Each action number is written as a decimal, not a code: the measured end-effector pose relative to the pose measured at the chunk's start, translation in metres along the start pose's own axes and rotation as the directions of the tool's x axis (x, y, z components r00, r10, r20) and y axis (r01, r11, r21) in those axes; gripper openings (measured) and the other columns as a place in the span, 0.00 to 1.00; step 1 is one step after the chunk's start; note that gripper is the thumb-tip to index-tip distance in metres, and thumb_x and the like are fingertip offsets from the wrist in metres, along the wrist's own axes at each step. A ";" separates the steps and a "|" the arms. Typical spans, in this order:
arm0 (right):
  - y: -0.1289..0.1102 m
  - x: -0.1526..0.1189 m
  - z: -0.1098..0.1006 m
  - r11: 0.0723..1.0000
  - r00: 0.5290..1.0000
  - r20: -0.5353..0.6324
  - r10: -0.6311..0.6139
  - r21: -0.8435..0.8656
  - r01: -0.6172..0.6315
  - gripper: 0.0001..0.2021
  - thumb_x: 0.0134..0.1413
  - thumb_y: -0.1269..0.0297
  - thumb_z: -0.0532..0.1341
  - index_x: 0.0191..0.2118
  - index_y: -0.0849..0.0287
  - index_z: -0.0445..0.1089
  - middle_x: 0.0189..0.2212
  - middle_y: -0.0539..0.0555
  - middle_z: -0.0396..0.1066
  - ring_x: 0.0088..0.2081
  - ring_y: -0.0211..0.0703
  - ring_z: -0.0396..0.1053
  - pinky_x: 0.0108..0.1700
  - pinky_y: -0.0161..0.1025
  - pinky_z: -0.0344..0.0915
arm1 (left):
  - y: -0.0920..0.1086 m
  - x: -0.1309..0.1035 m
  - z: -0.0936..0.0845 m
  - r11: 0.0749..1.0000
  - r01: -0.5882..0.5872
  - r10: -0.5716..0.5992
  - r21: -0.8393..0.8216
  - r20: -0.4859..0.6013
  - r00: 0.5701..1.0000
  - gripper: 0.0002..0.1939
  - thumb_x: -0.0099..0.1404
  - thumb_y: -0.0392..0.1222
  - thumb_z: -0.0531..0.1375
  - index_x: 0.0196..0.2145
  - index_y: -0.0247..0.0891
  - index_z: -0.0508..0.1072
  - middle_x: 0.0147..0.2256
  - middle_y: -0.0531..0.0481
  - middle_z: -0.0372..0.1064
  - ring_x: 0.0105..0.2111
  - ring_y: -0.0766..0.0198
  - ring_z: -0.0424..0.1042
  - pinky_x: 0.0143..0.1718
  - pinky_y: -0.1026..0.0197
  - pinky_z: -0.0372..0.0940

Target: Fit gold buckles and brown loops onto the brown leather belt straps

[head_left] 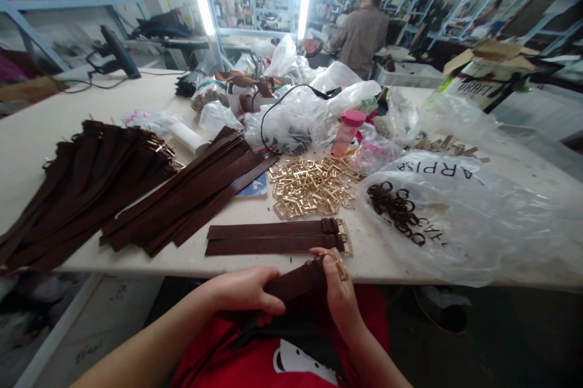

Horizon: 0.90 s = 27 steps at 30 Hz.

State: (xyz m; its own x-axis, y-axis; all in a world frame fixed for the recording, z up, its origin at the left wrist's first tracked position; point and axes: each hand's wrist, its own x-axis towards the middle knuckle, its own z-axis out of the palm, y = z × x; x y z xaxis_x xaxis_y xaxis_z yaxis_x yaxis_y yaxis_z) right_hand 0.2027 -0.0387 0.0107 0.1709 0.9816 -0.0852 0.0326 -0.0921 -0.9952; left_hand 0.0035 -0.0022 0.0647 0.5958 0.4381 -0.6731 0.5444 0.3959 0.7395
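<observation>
A dark brown leather strap [298, 283] with a gold buckle [339, 263] at its right end is held over my lap, just off the table's front edge. My left hand [255, 294] grips the strap's left part between thumb and fingers. Around the buckle end, my right hand [337, 285] is closed, its thumb on top by the buckle. Beyond my hands, buckled straps [268, 238] lie side by side on the table. A heap of gold buckles [314, 187] sits behind them, and dark brown loops [396, 209] lie on a plastic bag to the right.
Loose brown straps [182, 194] and a fanned pile of buckled straps [91, 175] cover the table's left. A pink-lidded bottle [348, 133] stands before plastic bags [296, 108]. The large printed bag [483, 212] spreads over the right. A person [364, 30] stands beyond the table.
</observation>
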 end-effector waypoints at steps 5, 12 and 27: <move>0.008 0.045 -0.032 0.977 0.975 -0.192 -0.108 -0.201 0.069 0.16 0.51 0.53 0.56 0.40 0.60 0.67 0.34 0.55 0.70 0.37 0.47 0.66 0.41 0.41 0.60 | -0.006 0.008 -0.038 0.827 0.112 0.208 0.552 -0.485 0.849 0.13 0.54 0.47 0.57 0.38 0.42 0.70 0.36 0.50 0.71 0.36 0.57 0.69 0.35 0.62 0.61; 0.053 0.087 -0.052 0.761 0.916 -0.181 -0.359 -0.625 0.175 0.23 0.52 0.49 0.51 0.44 0.65 0.66 0.38 0.63 0.68 0.40 0.52 0.65 0.45 0.49 0.59 | -0.009 0.061 -0.041 0.714 0.196 0.400 0.672 -0.621 0.674 0.10 0.60 0.45 0.55 0.35 0.39 0.72 0.35 0.46 0.70 0.37 0.58 0.69 0.38 0.61 0.60; 0.073 0.085 -0.052 0.879 0.925 -0.275 -0.261 -0.463 0.110 0.25 0.52 0.48 0.50 0.48 0.63 0.62 0.44 0.62 0.65 0.46 0.54 0.63 0.49 0.49 0.57 | -0.005 0.054 -0.169 0.655 0.591 0.290 0.471 -0.879 0.378 0.16 0.58 0.46 0.58 0.41 0.34 0.68 0.41 0.39 0.65 0.43 0.52 0.65 0.42 0.55 0.59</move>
State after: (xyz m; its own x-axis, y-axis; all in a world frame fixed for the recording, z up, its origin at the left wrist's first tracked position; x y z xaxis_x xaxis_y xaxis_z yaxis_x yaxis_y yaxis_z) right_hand 0.2709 0.0298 -0.0663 0.4206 0.8863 0.1936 0.5038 -0.0507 -0.8623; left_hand -0.0666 0.1558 0.0247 -0.1356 0.9900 -0.0376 0.9866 0.1384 0.0860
